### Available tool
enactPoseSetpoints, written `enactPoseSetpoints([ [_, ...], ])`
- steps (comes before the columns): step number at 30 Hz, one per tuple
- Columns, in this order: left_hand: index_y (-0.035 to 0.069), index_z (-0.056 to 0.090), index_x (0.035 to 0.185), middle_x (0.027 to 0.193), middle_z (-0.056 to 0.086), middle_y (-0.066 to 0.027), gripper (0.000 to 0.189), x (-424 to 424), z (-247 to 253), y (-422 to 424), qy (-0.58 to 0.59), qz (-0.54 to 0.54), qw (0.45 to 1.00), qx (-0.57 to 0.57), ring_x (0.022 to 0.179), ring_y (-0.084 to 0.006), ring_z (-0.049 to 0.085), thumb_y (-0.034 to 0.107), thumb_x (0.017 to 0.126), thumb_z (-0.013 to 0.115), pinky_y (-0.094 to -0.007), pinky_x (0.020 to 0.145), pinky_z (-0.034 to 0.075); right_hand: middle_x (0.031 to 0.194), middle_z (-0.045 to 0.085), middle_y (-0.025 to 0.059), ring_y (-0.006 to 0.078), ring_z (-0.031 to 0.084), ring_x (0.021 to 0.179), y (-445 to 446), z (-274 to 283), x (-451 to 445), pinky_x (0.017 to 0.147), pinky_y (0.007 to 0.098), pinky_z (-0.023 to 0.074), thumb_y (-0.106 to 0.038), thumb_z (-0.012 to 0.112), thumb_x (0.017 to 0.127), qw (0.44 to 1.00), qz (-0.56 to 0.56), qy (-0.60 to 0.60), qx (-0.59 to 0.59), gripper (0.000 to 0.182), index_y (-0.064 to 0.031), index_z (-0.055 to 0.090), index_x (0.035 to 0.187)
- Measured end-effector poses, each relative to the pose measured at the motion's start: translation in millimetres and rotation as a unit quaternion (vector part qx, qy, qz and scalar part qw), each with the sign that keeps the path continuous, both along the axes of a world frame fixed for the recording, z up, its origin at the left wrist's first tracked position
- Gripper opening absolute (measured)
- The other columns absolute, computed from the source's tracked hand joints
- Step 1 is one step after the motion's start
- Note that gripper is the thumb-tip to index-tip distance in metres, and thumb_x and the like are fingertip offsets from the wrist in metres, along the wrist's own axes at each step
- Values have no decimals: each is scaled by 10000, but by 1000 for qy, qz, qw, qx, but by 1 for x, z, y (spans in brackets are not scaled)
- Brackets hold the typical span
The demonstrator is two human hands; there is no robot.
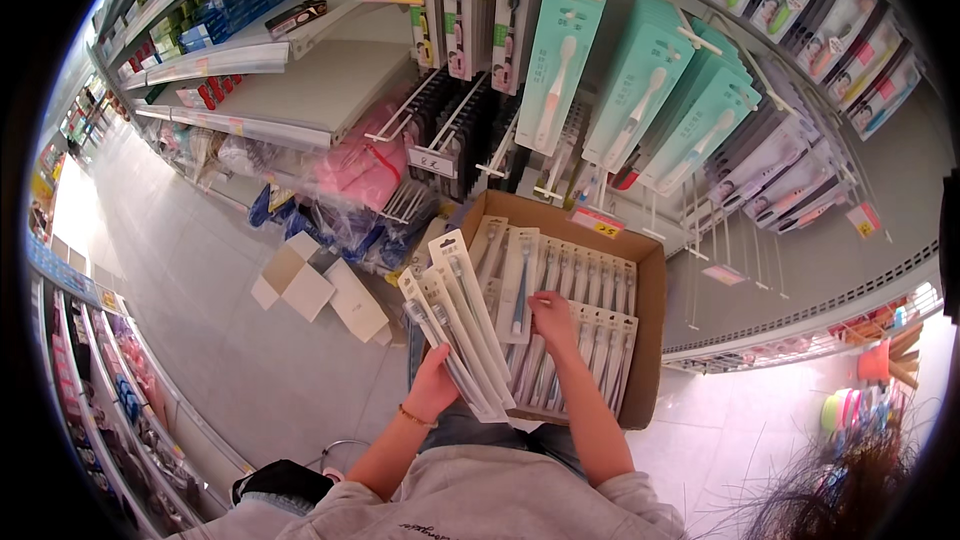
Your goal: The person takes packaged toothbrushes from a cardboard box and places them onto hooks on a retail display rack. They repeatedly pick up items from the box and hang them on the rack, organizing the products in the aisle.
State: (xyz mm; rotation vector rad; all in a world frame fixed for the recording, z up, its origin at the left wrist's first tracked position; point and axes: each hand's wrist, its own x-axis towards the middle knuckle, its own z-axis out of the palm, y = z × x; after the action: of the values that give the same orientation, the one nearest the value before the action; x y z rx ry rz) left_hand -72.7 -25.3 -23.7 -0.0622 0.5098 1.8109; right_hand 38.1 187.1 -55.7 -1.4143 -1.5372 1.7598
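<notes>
My left hand grips several toothbrush packs, long and pale with clear fronts, fanned out and tilted. In my right hand is the edge of a single pack holding a blue-handled toothbrush, raised over an open cardboard box. Inside the box, rows of similar packaged toothbrushes stand side by side. The right hand's fingertips are partly hidden behind that pack's edge. The box is in front of my body, below the store's hanging display.
Teal toothbrush packs hang on metal hooks above the box. Bare hooks jut out at the right. Opened small cartons lie on the tiled floor at the left. A shelf stands beyond them, with bagged goods beneath.
</notes>
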Motion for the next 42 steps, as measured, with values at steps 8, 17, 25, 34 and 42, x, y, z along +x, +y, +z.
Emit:
enactPoseSetpoints([
  [8, 83, 421, 1315, 1253, 537, -71, 476, -1, 3, -3, -9, -6, 1000, 21, 1151, -254, 517, 215, 886, 576, -430, 994, 408, 756, 605, 102, 172, 601, 572, 4, -34, -38, 428, 296, 463, -145, 622, 817, 999, 29, -18, 27, 301, 44, 571, 1045],
  [17, 84, 417, 1321, 1258, 533, -71, 477, -1, 3, -1, -8, -6, 1000, 21, 1160, -251, 511, 216, 890, 574, -430, 997, 405, 758, 661, 155, 234, 639, 610, 11, -44, -54, 591, 342, 502, -138, 641, 764, 965, 60, -34, 252, 298, 50, 596, 990],
  [25, 83, 430, 1310, 1250, 538, -67, 475, -2, -1, 0, -7, -12, 1000, 19, 1156, -243, 515, 220, 883, 586, -421, 992, 412, 832, 639, 170, 355, 618, 783, 7, -29, -51, 699, 431, 497, -107, 621, 714, 926, 130, -147, 322, 330, -43, 616, 1038],
  [34, 77, 411, 1322, 1257, 532, -72, 484, -3, 0, 1, -4, -13, 1000, 20, 1157, -250, 515, 216, 888, 575, -424, 994, 410, 1199, 510, 162, 342, 484, 1125, -19, 7, -66, 931, 442, 409, -129, 572, 754, 832, 180, -164, 499, 407, -115, 586, 1160],
  [42, 74, 415, 1314, 1250, 535, -80, 475, -2, 0, -1, 0, -8, 1000, 15, 1156, -262, 514, 224, 891, 573, -435, 995, 406, 1308, 445, 200, 359, 382, 1259, -38, -7, -66, 1023, 470, 336, -199, 494, 827, 715, 299, -246, 582, 372, -64, 536, 1171],
])
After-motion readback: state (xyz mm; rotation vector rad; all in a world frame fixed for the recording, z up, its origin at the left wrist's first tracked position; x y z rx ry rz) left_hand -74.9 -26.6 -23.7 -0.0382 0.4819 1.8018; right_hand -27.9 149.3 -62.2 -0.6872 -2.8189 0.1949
